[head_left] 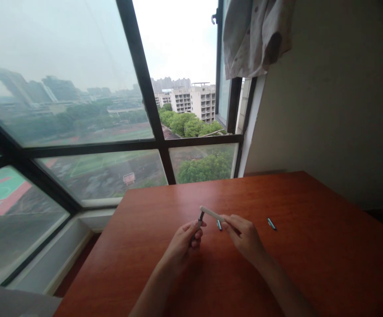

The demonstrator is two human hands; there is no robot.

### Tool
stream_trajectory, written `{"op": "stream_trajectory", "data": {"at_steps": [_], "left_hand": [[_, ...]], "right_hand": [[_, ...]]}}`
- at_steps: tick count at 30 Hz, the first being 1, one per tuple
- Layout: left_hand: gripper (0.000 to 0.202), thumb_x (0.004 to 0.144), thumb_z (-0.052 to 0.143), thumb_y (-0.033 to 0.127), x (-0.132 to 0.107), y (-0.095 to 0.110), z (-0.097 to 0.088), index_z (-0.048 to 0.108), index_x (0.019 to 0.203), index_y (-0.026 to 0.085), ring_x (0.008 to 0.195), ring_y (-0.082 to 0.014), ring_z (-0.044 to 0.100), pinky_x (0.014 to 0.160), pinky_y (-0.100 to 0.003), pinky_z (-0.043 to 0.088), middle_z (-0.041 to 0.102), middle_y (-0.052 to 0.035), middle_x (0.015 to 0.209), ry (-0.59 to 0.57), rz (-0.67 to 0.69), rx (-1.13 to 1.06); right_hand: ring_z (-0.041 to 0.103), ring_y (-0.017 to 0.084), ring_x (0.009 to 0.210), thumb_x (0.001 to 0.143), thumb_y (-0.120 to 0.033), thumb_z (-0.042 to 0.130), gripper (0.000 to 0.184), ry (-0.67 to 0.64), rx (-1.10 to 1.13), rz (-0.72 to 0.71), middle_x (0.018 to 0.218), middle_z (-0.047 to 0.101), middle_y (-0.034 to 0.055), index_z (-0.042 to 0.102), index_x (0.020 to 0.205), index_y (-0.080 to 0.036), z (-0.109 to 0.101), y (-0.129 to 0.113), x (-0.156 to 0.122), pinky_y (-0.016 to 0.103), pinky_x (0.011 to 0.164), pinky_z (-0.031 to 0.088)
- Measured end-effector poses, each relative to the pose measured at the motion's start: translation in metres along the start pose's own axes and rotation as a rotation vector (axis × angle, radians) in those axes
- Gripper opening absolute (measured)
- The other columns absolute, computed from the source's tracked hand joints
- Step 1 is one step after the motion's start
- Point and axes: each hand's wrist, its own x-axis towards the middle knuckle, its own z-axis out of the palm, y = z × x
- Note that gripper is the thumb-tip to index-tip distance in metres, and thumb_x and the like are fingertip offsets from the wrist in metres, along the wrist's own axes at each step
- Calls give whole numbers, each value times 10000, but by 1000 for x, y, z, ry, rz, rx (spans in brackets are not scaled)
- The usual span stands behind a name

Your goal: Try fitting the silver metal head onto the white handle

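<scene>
My left hand (189, 237) is closed around a slim pen-like piece (200, 218) with a dark upper end and a greyish lower part. Between the thumb and fingers of my right hand (242, 233) is a pale, slender rod (212, 213), slanting up to the left. The rod's far end meets or overlaps the top of the pen-like piece; whether they touch, I cannot tell. Just behind my right fingertips a small teal piece (219, 225), shaped like a pen cap, lies on the table. Another teal cap-like piece (271, 224) with a light clip lies farther right.
Both hands are above a reddish-brown wooden table (310, 264). Beyond its far edge stand dark-framed windows (95, 147), one pane open. A light garment (254, 39) hangs at the upper right, beside a plain wall (326, 110).
</scene>
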Motion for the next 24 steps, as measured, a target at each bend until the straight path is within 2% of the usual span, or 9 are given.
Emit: {"op": "stream_trajectory", "data": {"at_steps": [6, 13, 24], "left_hand": [[377, 707, 738, 439, 0, 5, -1, 613, 897, 138, 410, -14, 296, 374, -134, 156, 412, 79, 585, 25, 31, -35], [347, 755, 699, 432, 0, -1, -2, 625, 908, 130, 423, -15, 316, 384, -134, 167, 428, 68, 597, -15, 0, -14], [343, 749, 706, 426, -1, 8, -8, 610, 915, 142, 409, -7, 273, 369, -121, 126, 386, 84, 593, -3, -8, -30]], "right_hand": [[629, 191, 736, 937, -326, 434, 293, 54, -25, 3, 821, 683, 74, 676, 1038, -196, 1, 8, 0, 272, 681, 480], [596, 164, 682, 951, -317, 427, 281, -6, -81, -16, 732, 631, 40, 683, 963, -202, 2, 1, -1, 241, 644, 446], [628, 176, 751, 948, -335, 447, 284, 33, -250, -53, 798, 663, 55, 690, 1058, -237, -6, 14, -3, 239, 704, 446]]}}
